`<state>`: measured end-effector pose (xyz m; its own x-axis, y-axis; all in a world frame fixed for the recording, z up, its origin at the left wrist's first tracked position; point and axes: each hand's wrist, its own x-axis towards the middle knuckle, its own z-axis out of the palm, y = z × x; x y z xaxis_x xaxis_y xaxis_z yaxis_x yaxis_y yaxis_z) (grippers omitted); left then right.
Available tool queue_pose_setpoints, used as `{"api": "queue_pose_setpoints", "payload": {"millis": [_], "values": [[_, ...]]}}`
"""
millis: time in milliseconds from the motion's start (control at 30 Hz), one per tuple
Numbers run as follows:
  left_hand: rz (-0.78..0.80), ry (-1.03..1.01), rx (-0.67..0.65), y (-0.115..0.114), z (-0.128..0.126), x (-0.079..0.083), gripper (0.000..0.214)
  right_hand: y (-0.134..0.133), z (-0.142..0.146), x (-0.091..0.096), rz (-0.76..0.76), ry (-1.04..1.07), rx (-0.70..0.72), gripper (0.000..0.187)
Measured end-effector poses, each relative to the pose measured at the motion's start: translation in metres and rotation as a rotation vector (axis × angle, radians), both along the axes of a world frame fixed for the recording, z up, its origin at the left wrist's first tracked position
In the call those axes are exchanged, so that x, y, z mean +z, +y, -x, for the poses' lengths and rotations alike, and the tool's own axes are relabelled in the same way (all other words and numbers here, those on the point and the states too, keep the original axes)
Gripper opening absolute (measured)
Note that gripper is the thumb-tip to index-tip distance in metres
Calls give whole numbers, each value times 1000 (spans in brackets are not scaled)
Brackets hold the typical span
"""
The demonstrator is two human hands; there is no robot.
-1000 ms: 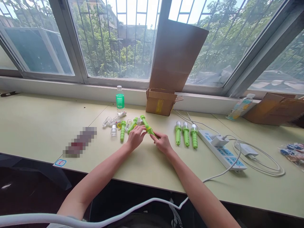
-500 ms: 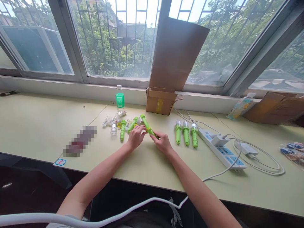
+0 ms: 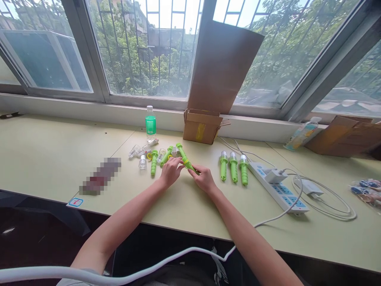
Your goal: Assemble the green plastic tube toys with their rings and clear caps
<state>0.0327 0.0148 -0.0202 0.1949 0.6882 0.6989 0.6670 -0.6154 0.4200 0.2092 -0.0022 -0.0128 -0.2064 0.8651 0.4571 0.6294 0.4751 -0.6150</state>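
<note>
Fingers of the left hand point(image 3: 170, 171) and right hand point(image 3: 204, 177) grip a slanted green tube point(image 3: 184, 157) between them, seemingly for steadiness, with three silver-topped tubes point(image 3: 233, 169) aligned right of the fingers, perhaps kept separate.

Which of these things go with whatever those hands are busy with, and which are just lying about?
Likely part of the job:
green tube, held in the left hand and right hand
loose green tubes
clear plastic cups
three green tubes with shiny tops

Probably just lying about:
green-labelled bottle
cardboard box
power strip
white charger
</note>
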Motion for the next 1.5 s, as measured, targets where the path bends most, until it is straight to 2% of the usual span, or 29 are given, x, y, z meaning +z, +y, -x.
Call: {"api": "queue_pose_setpoints", "payload": {"millis": [233,433,733,1067,1333,1500], "values": [[2,19,10,-1,0,0,4,0,0,0,11,1,-6,37],[-61,-33,-7,-3,-2,2,13,0,1,1,-14,21,-24,40],[26,-19,25,-1,-1,-2,6,2,-2,-3,5,-6,-22,37],[-23,-41,11,-1,-2,-1,7,1,0,-2,-27,41,-8,36],[20,16,45,-2,-2,1,10,1,1,-4,57,84,-21,38],[13,28,46,-2,-3,1,9,0,0,-2,162,191,12,40]]}}
